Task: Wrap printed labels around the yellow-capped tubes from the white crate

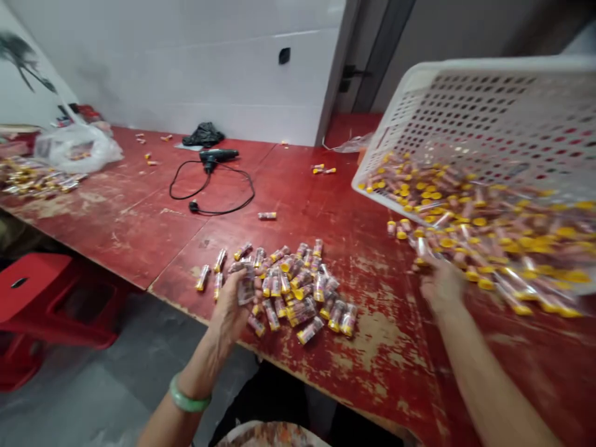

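My left hand (234, 299), with a green bangle on its wrist, is closed around a clear plastic tube (246, 287) at the left side of a pile of small yellow-capped tubes (300, 282). Blurred by motion, my right hand (440, 282) is at the edge of a larger heap of similar tubes (503, 236), its fingers on a yellow-capped tube (423, 248). That heap spills from a tilted white perforated basket (465, 93) onto the red table (367, 273).
A black heat gun (214, 155) with a coiled cord lies toward the wall, near a black bag (203, 135). More tubes and a clear bag (81, 149) are at the far left. A red stool (37, 288) stands beside the table.
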`<state>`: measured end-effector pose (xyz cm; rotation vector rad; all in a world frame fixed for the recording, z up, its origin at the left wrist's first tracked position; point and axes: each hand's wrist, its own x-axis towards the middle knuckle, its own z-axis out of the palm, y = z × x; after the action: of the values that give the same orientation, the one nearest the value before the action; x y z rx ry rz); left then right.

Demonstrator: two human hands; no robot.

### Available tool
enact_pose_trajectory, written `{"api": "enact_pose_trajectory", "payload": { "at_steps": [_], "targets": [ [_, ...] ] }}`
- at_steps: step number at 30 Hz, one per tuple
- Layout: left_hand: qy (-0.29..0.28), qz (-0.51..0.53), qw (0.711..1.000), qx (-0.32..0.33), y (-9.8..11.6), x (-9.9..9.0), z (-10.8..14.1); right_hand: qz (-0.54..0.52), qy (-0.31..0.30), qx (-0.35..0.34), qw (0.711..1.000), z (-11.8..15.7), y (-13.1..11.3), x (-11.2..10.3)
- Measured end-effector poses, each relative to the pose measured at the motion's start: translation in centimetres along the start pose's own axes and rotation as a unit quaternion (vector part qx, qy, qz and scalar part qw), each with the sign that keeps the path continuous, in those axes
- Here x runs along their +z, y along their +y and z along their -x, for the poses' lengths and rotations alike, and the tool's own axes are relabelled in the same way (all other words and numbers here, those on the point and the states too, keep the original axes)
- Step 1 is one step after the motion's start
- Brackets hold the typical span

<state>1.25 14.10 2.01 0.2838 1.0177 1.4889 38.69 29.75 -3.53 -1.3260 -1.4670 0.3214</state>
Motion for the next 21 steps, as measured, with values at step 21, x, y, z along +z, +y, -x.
{"api": "enact_pose_trajectory", "payload": {
  "at_steps": [21],
  "targets": [
    [-0.077, -0.019, 0.997, 0.023, -5.5, -0.4, 5.7, -0.322, -0.181, 0.253, 0.894, 15.8, -20.3, 8.6]
  ]
}}
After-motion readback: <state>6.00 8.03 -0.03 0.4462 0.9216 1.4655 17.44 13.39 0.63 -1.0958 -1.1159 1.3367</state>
